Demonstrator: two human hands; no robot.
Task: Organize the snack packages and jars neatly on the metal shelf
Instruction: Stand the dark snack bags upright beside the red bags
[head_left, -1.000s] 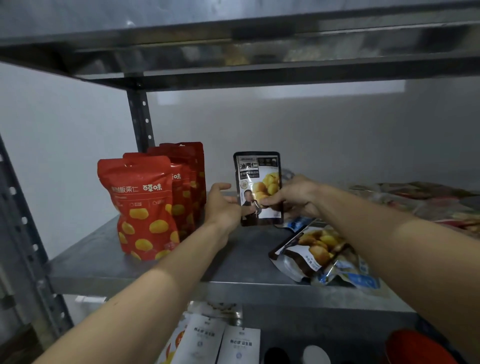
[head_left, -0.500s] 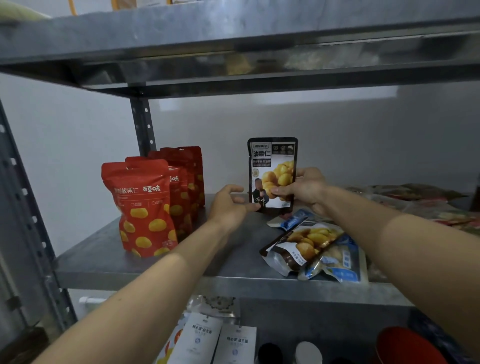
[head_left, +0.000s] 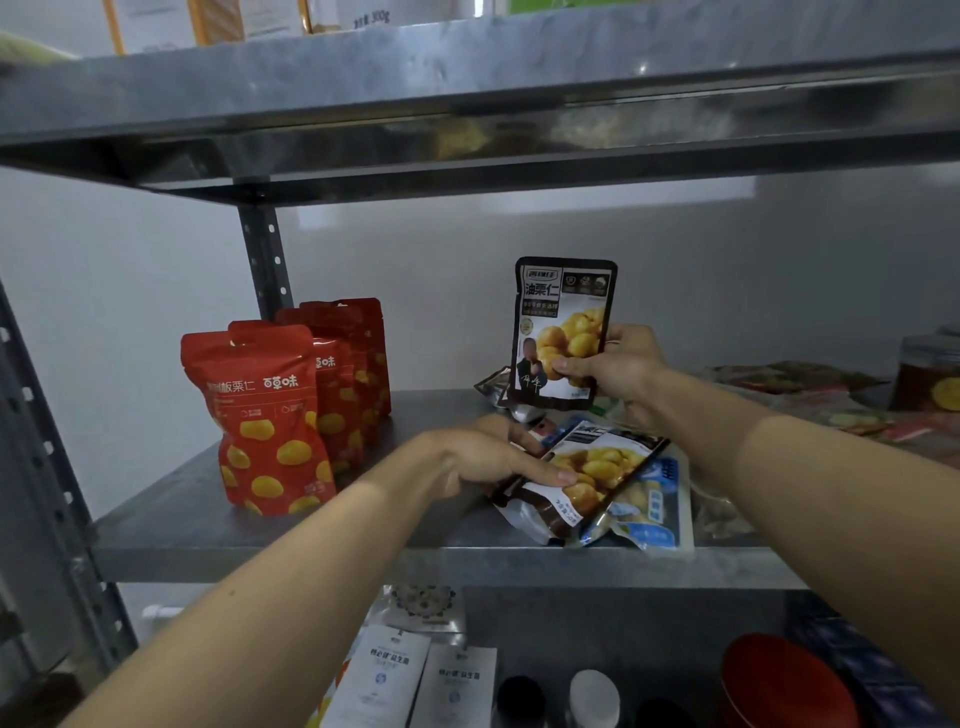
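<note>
My right hand (head_left: 615, 366) grips a black chestnut pouch (head_left: 563, 317) by its lower right side and holds it upright just above the metal shelf (head_left: 291, 545). My left hand (head_left: 491, 460) lies lower down, fingers closed on the top edge of a second black chestnut pouch (head_left: 587, 475) that lies flat on a pile of packets. A blue-and-white packet (head_left: 652, 512) sits under that one. A row of red chestnut pouches (head_left: 267, 415) stands upright on the left of the shelf.
Flat snack packets (head_left: 789, 379) and a jar (head_left: 927, 376) sit at the shelf's far right. The upper shelf (head_left: 467, 93) hangs close overhead. A perforated post (head_left: 265, 260) stands behind the red pouches. White packets (head_left: 379, 675), dark jars and a red lid are on the shelf below.
My left hand has left the upright black pouch and dropped onto the flat pouch in the pile. My right hand has lifted the upright pouch slightly and keeps it alone.
</note>
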